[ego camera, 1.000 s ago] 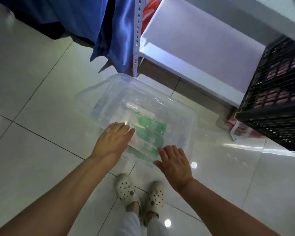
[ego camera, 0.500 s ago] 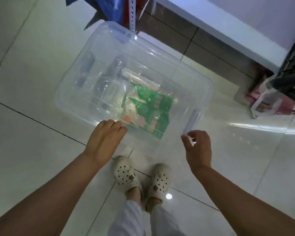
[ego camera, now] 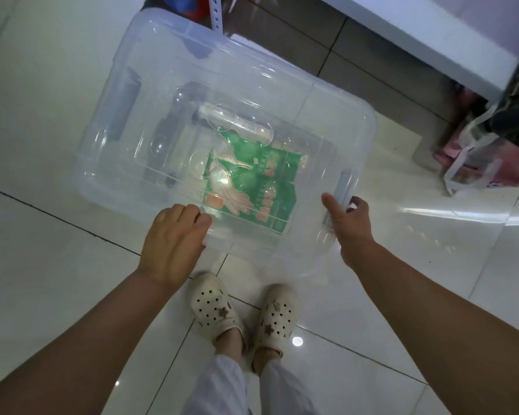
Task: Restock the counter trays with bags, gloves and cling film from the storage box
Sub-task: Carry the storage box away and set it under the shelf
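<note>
A clear plastic storage box (ego camera: 282,85) with its lid on sits on the white tiled floor in front of my feet. Through the lid I see a green pack of gloves (ego camera: 258,181), a clear roll (ego camera: 237,121) above it, and a dark roll (ego camera: 126,103) at the left end. My left hand (ego camera: 174,238) rests palm down on the near edge of the lid, fingers curled over it. My right hand (ego camera: 349,217) grips the grey latch (ego camera: 340,187) at the box's right end, thumb raised.
A white shelf unit (ego camera: 402,28) with a perforated metal post (ego camera: 216,10) stands behind the box. A clear bag with pink contents (ego camera: 474,172) lies on the floor at right, under a dark crate. My cream clogs (ego camera: 213,307) stand just before the box.
The view has come closer over the box. My right hand moved from beside the box's right end onto its latch; my left hand stays on the near edge of the lid.
</note>
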### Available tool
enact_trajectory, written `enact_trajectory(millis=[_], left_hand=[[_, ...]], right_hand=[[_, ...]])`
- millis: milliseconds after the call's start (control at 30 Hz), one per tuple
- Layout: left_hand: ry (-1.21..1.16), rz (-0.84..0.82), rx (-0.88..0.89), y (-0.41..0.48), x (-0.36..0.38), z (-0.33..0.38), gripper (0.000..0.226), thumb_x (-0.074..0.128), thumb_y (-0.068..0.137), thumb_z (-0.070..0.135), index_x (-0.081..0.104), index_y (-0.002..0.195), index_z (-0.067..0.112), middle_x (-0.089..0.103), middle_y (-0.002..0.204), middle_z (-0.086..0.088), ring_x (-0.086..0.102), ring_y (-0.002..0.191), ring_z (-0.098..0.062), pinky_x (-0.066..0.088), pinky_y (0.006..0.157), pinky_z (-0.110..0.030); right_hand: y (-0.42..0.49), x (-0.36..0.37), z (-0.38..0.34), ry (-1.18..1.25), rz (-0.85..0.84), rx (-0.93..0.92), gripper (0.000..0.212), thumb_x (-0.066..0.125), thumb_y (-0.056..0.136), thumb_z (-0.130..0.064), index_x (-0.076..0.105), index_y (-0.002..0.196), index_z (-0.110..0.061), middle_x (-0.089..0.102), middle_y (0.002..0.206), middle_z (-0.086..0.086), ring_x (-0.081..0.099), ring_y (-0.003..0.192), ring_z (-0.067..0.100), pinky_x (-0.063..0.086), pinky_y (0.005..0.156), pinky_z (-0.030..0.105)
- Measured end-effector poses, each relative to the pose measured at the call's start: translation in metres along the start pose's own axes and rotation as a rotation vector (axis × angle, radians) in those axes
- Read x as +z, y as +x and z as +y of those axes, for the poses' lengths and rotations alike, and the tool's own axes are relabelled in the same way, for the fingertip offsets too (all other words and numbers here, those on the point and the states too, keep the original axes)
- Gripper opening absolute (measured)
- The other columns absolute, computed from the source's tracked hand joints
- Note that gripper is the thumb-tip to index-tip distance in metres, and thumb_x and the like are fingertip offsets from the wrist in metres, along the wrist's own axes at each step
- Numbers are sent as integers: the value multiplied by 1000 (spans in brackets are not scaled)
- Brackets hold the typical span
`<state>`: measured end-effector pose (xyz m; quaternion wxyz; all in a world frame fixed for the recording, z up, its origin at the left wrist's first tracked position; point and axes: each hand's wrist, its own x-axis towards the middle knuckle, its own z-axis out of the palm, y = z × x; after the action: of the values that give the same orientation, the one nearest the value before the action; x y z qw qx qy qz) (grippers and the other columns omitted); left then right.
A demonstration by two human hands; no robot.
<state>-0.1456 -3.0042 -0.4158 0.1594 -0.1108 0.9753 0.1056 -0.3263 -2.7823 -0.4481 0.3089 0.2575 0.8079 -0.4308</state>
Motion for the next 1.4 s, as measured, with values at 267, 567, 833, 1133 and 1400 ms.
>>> enact_trajectory(millis=[267,567,833,1133,1400], left_hand=[[-49,33,44,9,5,26,43,82,46,-6,66,85,4,67,99,-18,63,93,-35,52,80,-40],[17,-53,91,20,-3,12,75,85,48,31,60,117,15,57,125,-12,52,114,-33,37,97,-52],[30,-112,88,29,-16,0,76,75,65,50,50,132,23,48,142,-9,46,128,-29,34,100,-56],[-417,99,-648,84,-62,-100,75,69,78,36,34,136,3,35,145,-17,30,133,-33,32,102,-47],[-1048,-9,-935,123,-41,-159,76,78,70,41,42,126,5,52,123,-7,56,90,-19,43,67,-25]], right_hand=[[17,-26,-17,-89,2,-17,70,72,77,-40,40,130,-8,53,120,10,56,98,26,48,81,35],[11,-18,-12,-205,143,-177,32,69,81,-34,47,96,-16,56,88,1,57,77,19,42,58,24],[1,-7,-25,-409,337,-210,21,63,86,-21,58,99,-5,62,97,13,60,90,31,51,77,38],[-35,52,-82,-931,194,-845,52,69,73,-5,53,122,-4,54,124,22,47,113,42,39,94,49],[-20,85,-77,-933,106,-984,46,75,72,-6,61,115,-7,58,119,22,51,105,45,43,86,50]])
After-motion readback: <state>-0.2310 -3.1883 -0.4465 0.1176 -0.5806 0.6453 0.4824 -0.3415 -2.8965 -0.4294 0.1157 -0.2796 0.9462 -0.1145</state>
